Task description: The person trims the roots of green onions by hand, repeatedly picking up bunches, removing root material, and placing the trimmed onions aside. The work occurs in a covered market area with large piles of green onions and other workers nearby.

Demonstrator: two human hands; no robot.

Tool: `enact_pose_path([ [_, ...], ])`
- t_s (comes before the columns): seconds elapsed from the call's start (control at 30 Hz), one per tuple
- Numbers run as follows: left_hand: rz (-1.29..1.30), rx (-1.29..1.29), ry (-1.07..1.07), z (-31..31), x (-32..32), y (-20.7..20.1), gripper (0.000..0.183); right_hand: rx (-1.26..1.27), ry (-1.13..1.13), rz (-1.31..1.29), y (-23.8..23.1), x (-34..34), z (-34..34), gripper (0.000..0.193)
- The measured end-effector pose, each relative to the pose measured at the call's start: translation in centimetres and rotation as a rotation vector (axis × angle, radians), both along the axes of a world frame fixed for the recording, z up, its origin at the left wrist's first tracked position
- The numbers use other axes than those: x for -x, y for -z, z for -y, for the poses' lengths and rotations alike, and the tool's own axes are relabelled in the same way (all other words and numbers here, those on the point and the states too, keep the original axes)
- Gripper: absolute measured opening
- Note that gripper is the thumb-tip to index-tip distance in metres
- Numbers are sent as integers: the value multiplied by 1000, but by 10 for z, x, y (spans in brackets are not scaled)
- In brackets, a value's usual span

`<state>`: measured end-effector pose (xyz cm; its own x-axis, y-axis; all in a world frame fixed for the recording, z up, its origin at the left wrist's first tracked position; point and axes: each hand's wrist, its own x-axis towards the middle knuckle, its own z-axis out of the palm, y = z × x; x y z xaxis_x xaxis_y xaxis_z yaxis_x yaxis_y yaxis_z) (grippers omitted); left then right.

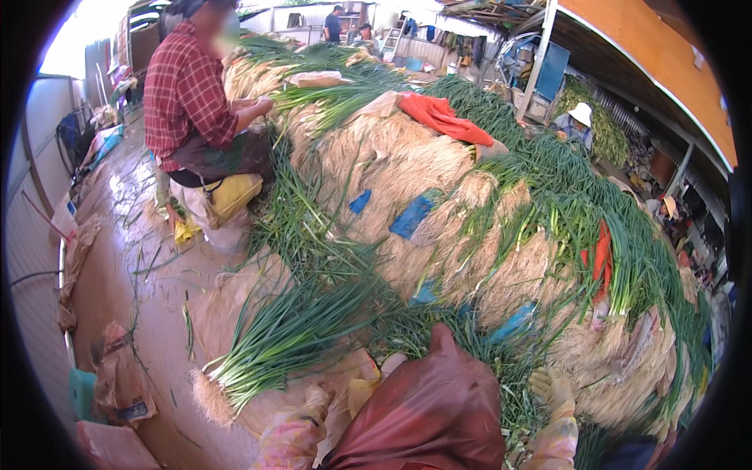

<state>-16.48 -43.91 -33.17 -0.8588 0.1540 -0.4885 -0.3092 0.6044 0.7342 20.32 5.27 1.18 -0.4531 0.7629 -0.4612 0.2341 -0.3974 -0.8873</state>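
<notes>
Down at the lower left of the frame, your left hand (301, 427), gloved, rests by the loose bunch of green onions (290, 337); whether its fingers grip anything you cannot tell. Right of the dark red apron (431, 407), your right hand (552, 395) spreads open-fingered against the big pile (501, 235). Tug there and stacked bundles may slide.

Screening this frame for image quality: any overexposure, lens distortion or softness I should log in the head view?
Head view: the sky patch at upper left is blown out to white; a black fisheye border rings the frame, and the orange roof edge bows near the rim; the scallion pile sits in even shade without hard shadows; the left hand and right hand, gloved at the lower edge, look soft.
</notes>
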Motion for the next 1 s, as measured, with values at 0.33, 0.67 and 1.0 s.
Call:
enact_pose_path([
  [0.33, -154, -424, 28, -123, 25, -195, 52, 38, 137, -10, 45, -61, 4, 49],
  [0.67, -508, -769, 440, -282, -42, -388, 48, 17, 209, 35, 78, -110, 3, 49],
  [1.0, -424, -852, 714, -377, -138, -412, 46, -70, 188, 56, 57, -129, 26, 39],
])
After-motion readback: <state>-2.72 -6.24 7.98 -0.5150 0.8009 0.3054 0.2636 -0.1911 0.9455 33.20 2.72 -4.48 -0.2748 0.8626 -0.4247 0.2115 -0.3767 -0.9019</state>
